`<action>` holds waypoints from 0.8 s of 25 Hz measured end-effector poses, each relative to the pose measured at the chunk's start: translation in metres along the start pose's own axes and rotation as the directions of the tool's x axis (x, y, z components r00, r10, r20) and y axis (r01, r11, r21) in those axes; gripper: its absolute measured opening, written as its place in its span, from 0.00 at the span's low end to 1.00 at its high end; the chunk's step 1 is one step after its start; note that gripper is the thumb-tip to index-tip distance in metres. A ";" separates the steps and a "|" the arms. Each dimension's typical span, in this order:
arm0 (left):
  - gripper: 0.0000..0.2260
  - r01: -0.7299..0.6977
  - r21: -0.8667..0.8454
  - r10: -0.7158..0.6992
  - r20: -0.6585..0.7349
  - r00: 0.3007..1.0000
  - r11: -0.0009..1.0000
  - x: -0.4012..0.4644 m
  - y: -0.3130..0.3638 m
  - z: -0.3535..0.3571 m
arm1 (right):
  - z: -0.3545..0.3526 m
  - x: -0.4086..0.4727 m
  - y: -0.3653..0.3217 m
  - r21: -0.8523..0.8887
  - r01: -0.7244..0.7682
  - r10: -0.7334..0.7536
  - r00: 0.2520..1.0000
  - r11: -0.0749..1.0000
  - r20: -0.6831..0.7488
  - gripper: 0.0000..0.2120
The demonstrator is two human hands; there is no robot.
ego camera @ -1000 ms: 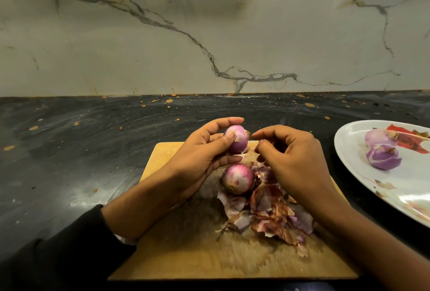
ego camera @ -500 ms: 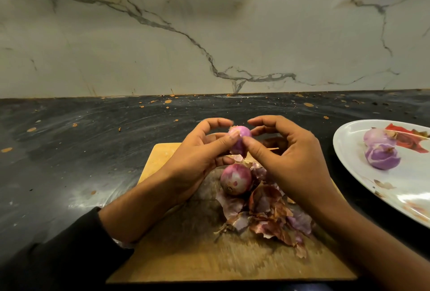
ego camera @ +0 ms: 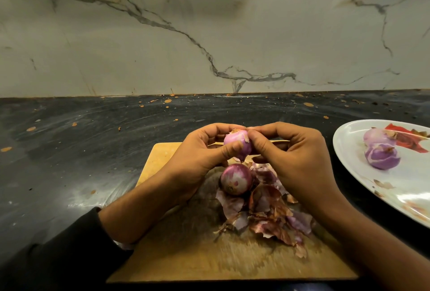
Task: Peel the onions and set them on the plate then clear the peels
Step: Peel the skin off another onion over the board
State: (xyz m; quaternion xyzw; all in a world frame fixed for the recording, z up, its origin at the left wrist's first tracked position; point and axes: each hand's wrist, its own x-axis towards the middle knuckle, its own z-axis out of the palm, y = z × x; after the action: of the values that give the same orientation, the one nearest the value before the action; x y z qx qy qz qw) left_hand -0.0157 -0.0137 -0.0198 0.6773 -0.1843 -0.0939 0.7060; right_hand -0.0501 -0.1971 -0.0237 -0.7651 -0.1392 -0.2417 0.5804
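Above the wooden cutting board (ego camera: 176, 260), my left hand (ego camera: 200, 158) grips a small pink onion (ego camera: 237, 143) between thumb and fingers. My right hand (ego camera: 295, 162) pinches the same onion at its top right side. A second onion (ego camera: 236, 179), still partly in reddish skin, lies on the board just below. A heap of purple-brown peels (ego camera: 270, 216) lies beside it. Two peeled purple onions (ego camera: 381, 154) sit on the white plate (ego camera: 409, 188) at the right.
The board lies on a dark stone counter (ego camera: 81, 151) flecked with orange specks. A marble wall (ego camera: 209, 34) rises behind. The plate carries a red printed pattern (ego camera: 404, 139) and a few peel scraps.
My right hand has closed in from beside the held onion and now pinches its top. Both hands have lifted slightly; the onion shows more pale pink surface.
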 end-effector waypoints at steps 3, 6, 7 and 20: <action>0.20 -0.011 -0.007 0.010 -0.017 1.000 1.000 0.000 0.000 0.000 | 0.001 0.000 0.000 -0.010 0.017 -0.017 1.000 1.000 0.005 0.07; 0.19 -0.011 -0.012 0.011 -0.019 1.000 1.000 0.000 0.000 0.000 | 0.002 -0.001 -0.001 -0.041 0.051 -0.050 0.999 0.998 0.014 0.08; 0.20 -0.008 -0.002 0.008 -0.021 1.000 1.000 -0.001 0.000 0.001 | 0.002 -0.002 -0.001 -0.058 0.065 -0.064 0.998 0.996 0.014 0.07; 0.20 -0.009 0.074 0.013 -0.059 0.998 0.997 -0.002 0.002 0.003 | 0.002 -0.003 -0.005 -0.333 0.284 -0.296 0.955 0.899 0.015 0.08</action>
State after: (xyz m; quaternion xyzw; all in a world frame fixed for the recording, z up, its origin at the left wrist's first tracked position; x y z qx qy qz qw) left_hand -0.0189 -0.0153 -0.0179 0.7045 -0.1703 -0.0630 0.6861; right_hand -0.0542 -0.1936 -0.0216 -0.8179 -0.1982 -0.3590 0.4036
